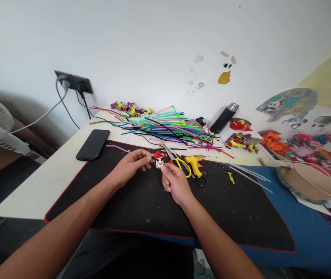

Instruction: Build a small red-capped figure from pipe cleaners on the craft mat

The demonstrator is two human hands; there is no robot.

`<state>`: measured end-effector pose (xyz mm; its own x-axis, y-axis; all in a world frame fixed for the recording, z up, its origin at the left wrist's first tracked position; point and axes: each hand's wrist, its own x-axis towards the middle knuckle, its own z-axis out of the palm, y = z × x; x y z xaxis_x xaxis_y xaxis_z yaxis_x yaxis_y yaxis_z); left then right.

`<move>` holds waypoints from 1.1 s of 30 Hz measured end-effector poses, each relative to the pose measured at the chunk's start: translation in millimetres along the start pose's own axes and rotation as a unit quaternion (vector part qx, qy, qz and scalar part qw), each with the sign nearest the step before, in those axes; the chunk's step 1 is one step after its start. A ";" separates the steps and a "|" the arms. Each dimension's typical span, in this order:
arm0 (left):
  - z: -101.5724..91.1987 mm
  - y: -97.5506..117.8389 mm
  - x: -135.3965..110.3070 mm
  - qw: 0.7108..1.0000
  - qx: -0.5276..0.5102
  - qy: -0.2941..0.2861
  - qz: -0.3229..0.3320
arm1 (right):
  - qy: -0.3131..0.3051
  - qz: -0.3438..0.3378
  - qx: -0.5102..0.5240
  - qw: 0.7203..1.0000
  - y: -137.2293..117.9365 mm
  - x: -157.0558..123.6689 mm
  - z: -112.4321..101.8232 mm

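Between my two hands is a small doll head (159,162) with a red top and a pale face drawn with dark eyes. My right hand (177,184) pinches its lower right side between thumb and fingers. At its upper left edge, the closed fingertips of my left hand (135,166) grip it too. Yellow-handled scissors (185,166) lie just beyond my right hand, blades pointing away. Beside them rests a yellow hot glue gun (195,166). A pink pipe cleaner (119,148) lies past my left hand.
Under my hands spreads a black mat (154,211) with red edging. A phone (93,145) lies at left. Behind are piled pipe cleaners (165,126) and a black flask (225,118). Glue sticks (252,176), a small yellow piece (231,178) and a basket (287,186) are at right.
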<state>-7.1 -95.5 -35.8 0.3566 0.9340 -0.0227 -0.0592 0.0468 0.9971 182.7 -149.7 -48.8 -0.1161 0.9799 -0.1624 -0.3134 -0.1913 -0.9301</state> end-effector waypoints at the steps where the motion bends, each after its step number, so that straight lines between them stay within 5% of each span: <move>1: -0.4 -0.2 0.3 1.000 0.003 0.005 0.006 | -0.001 0.000 0.002 1.000 0.1 -0.1 0.0; 33: 3.7 0.4 -0.8 0.999 0.049 -0.024 0.001 | -0.005 -0.007 -0.018 1.000 -0.7 -2.1 1.7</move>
<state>-4.0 -97.5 -35.0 0.4004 0.9161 -0.0199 0.0308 0.0083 0.9995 181.6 -151.7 -47.2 -0.1220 0.9818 -0.1455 -0.2813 -0.1748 -0.9436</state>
